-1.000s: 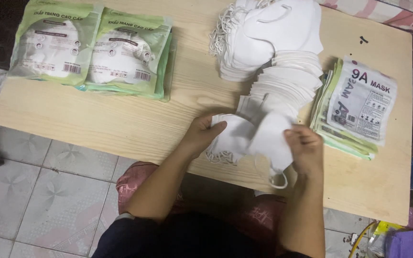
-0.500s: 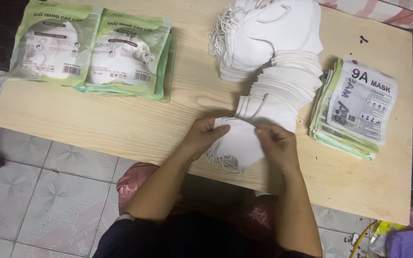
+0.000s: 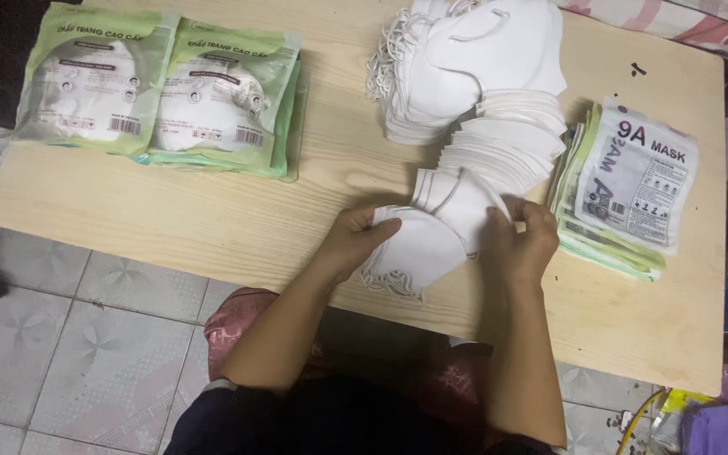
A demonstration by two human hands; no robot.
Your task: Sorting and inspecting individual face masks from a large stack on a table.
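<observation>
Left hand [image 3: 354, 243] and right hand [image 3: 522, 240] both grip a small stack of white masks [image 3: 421, 244], fingers curled on its edges, near the table's [image 3: 212, 219] front edge. Mask count unclear, possibly several. Mask pile [image 3: 473, 84] just behind; empty pouches [image 3: 629, 181] to the right, packed bags [image 3: 162, 93] far left.

Soft matt cloth, glossy plastic film, pale wood grain.

The folded white masks [image 3: 419, 248] under the left hand [image 3: 355, 240] and right hand [image 3: 522, 244] look like soft, matt non-woven cloth, as does the mask heap [image 3: 473, 76]. The filled green packets [image 3: 162, 93] and the empty pouches [image 3: 634, 181] are shiny plastic film. The worktop [image 3: 170, 211] is smooth light wood; the floor tiles [image 3: 61, 337] look dull and patterned.
</observation>
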